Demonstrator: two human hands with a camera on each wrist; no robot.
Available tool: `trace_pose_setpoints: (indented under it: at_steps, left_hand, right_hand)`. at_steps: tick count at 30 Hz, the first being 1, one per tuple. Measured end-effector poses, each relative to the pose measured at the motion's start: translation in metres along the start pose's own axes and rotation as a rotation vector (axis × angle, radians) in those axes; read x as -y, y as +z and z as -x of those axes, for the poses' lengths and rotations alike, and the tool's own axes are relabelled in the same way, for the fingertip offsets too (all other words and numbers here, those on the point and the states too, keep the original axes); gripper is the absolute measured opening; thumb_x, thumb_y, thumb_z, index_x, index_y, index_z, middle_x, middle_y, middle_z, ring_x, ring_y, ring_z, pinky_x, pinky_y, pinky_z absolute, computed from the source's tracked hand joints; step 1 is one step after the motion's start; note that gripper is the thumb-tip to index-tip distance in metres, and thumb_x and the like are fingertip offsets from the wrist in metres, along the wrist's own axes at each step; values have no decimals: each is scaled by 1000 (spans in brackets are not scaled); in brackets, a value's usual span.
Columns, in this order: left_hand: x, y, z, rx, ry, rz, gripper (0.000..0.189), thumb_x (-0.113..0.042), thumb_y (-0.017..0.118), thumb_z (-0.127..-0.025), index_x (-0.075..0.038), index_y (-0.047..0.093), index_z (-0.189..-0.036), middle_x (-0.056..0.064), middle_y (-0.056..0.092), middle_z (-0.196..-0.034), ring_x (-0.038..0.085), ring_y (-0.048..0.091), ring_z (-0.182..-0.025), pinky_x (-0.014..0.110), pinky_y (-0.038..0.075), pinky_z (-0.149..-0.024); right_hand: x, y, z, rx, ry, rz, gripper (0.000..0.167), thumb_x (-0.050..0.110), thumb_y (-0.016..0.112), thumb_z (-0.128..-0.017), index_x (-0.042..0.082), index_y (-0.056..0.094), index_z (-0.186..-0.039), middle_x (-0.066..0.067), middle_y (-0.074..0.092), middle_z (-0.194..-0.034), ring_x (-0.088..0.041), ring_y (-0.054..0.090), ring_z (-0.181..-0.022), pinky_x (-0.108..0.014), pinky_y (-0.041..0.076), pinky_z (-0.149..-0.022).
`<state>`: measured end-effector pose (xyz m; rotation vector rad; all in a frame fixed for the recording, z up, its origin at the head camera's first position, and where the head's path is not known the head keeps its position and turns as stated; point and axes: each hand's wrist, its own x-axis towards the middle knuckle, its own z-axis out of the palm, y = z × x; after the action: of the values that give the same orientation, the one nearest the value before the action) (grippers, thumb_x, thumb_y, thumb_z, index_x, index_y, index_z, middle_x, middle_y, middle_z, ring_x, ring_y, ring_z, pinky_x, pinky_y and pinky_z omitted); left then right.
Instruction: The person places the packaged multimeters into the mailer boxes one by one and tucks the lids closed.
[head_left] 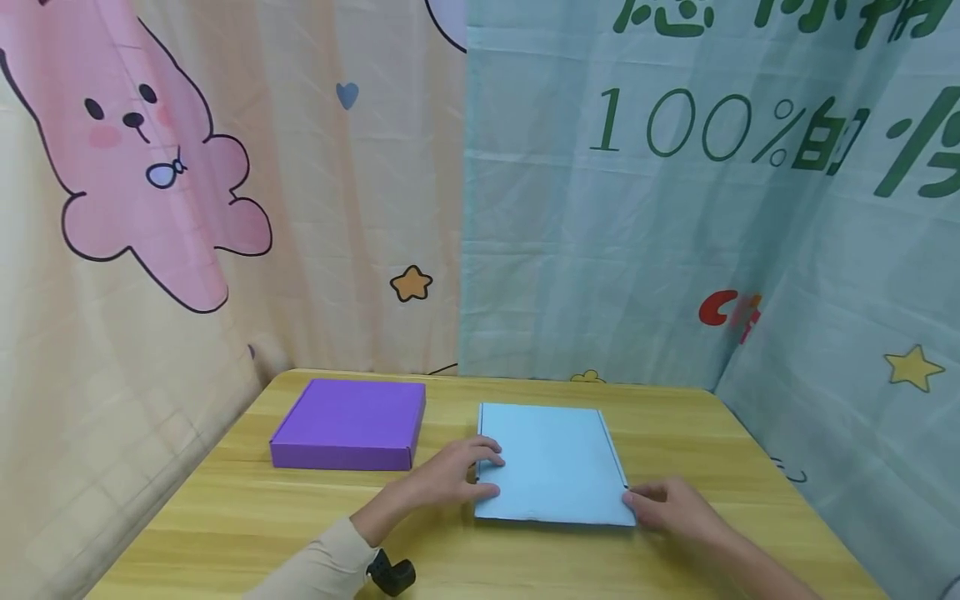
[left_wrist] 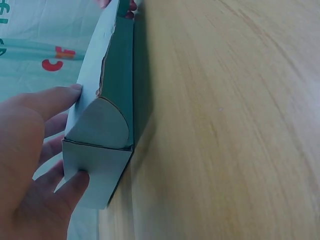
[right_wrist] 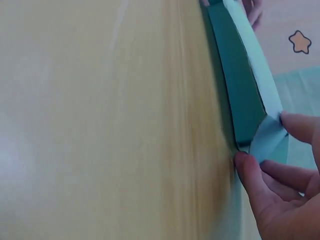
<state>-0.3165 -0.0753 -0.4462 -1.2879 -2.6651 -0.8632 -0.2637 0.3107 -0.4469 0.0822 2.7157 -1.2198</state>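
Observation:
A flat light-blue cardboard box (head_left: 551,462) lies on the table with its lid down. Along its near side a gap shows under the lid's edge, with a rounded side flap (left_wrist: 102,122) at the left corner. My left hand (head_left: 453,471) rests at the left edge, thumb on the lid; in the left wrist view a lower finger touches the side wall. At the near right corner my right hand (head_left: 671,507) pinches the box, and a folded flap (right_wrist: 267,137) sits between its thumb and fingers in the right wrist view.
A closed purple box (head_left: 348,417) lies at the back left of the wooden table (head_left: 247,533). Printed curtains (head_left: 360,192) hang behind the table and along its sides. A black device (head_left: 392,573) sits at my left wrist.

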Motion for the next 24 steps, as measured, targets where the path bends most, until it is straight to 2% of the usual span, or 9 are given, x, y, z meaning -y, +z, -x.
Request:
trace_pose_setpoints:
  at_steps: [3, 8, 11, 15, 16, 20, 24]
  left_hand:
    - [1, 2, 0, -5, -21, 24, 37, -32, 74, -98, -10, 72, -127, 4, 59, -141, 27, 52, -133, 43, 44, -110]
    - [2, 5, 1, -26, -75, 95, 38, -33, 77, -95, -11, 74, -126, 2, 58, -141, 27, 51, -135, 45, 43, -111]
    - [2, 6, 2, -27, -89, 125, 39, -33, 78, -95, -11, 74, -127, 1, 58, -142, 28, 50, -136, 46, 42, -111]
    - [2, 7, 2, -26, -90, 150, 41, -34, 77, -95, -10, 74, -128, 2, 57, -143, 29, 49, -136, 48, 42, -110]
    - [2, 7, 3, -28, -90, 156, 41, -34, 77, -95, -10, 73, -128, 2, 57, -143, 29, 49, -136, 48, 42, -110]
    - [2, 7, 3, -30, -103, 181, 41, -33, 76, -96, -10, 73, -130, 3, 56, -145, 30, 48, -138, 49, 43, -110]
    - [2, 5, 3, -38, -109, 218, 40, -29, 77, -95, -9, 72, -129, 5, 54, -146, 31, 46, -139, 48, 43, -110]
  right_hand:
    - [-1, 3, 2, 5, 70, -120, 69, 46, 80, -90, -10, 66, -127, -18, 70, -118, -28, 70, -102, -48, 57, -90]
    - [-3, 6, 1, 21, 111, -277, 63, 34, 83, -90, -15, 64, -126, -20, 70, -117, -30, 70, -104, -47, 58, -90]
    - [-6, 4, 2, 105, 81, -400, 51, 24, 79, -94, -17, 66, -122, -19, 72, -114, -25, 71, -100, -43, 59, -89]
    - [-9, -3, 6, 240, 48, -542, 33, 16, 72, -100, -13, 71, -115, -17, 75, -108, -19, 71, -94, -37, 60, -86]
    - [-8, -4, 7, 251, 51, -555, 30, 15, 71, -100, -11, 72, -114, -17, 75, -107, -18, 71, -93, -36, 60, -86]
    - [-2, -3, 4, 206, 57, -484, 37, 16, 73, -99, -16, 69, -118, -17, 74, -107, -21, 71, -94, -38, 60, -85]
    - [6, -3, -1, 120, 44, -258, 51, 23, 79, -94, -16, 65, -124, -17, 73, -111, -24, 70, -97, -43, 60, -85]
